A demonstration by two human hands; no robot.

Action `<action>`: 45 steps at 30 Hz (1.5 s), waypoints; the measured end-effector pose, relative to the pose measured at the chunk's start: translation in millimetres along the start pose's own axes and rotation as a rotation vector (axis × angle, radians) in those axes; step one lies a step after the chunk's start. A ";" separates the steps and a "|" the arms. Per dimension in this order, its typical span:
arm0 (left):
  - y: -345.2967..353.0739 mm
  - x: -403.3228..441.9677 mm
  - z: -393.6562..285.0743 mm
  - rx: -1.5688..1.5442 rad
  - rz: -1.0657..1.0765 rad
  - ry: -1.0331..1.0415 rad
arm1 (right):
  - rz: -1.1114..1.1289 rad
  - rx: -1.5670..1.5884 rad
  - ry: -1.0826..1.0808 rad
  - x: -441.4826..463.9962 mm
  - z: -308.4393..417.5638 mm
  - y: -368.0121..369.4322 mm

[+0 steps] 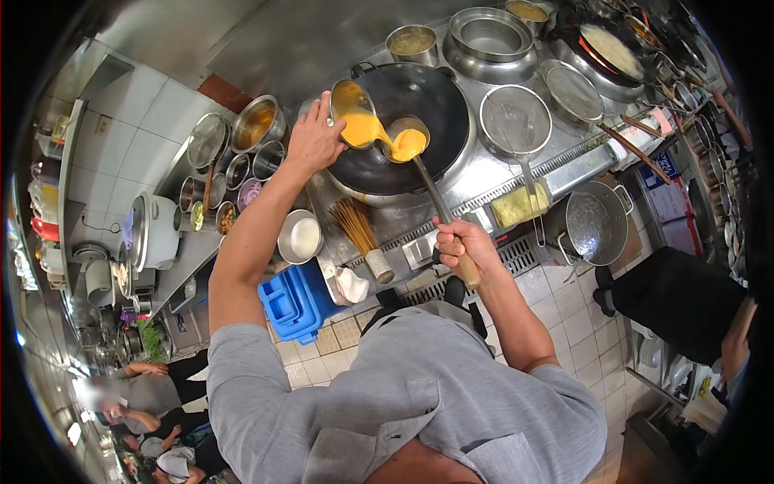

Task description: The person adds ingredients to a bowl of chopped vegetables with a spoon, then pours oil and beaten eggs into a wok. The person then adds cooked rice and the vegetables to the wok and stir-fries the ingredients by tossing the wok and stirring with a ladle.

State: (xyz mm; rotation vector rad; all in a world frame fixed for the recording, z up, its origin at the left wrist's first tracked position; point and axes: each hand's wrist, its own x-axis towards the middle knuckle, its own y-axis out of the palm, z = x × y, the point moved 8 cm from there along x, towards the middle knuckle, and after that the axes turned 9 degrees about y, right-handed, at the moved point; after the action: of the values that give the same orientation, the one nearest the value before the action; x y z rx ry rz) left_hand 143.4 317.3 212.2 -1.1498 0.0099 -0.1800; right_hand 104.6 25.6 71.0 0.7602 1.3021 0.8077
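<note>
1. Steadily, the left hand (318, 140), clasping the bowl (351, 95) above the wok's (450, 114) left edge, should tip it gently for a thin stream.
2. The right hand (466, 247), wrapped round the ladle (431, 189), should hold its cup level over the wok's middle.
3. Stopping before the yellow liquid (409, 145) tops the brim would likely avoid spills.

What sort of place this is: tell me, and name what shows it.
A working kitchen, most likely a restaurant's: a long-handled ladle held over a large black wok, a big round mesh strainer beside the wok, and other people about the room.
</note>
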 end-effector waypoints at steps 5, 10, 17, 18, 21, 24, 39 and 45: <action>-11.5 -0.6 4.1 0.011 -0.012 0.028 | 0.013 0.047 0.015 4.0 -1.4 -0.8; -18.7 -5.3 17.5 -0.069 -0.085 -0.057 | 0.038 0.083 0.018 7.2 -1.8 -2.4; -11.9 -14.6 33.0 -0.186 -0.133 -0.182 | 0.044 0.113 0.030 12.9 -3.5 1.0; -12.6 -15.5 33.5 -0.185 -0.150 -0.168 | 0.035 0.101 0.018 13.2 -3.4 1.9; -14.9 -15.4 33.2 -0.153 -0.209 -0.120 | 0.037 0.103 0.019 18.8 -4.9 3.2; -17.0 -14.4 31.5 -0.075 -0.252 -0.053 | 0.018 0.103 0.024 22.3 -7.7 7.8; -2.0 -13.6 43.7 -0.005 -0.231 0.032 | -0.070 0.082 -0.032 32.9 -16.0 21.7; 8.3 -28.8 84.3 -0.283 -0.261 -0.272 | -0.045 0.078 -0.035 44.5 -22.3 25.7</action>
State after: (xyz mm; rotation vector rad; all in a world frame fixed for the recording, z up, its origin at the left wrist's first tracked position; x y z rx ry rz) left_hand 124.6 401.3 236.8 -1.4496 -0.3669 -0.2573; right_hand 84.2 77.7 67.4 0.8008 1.3213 0.7079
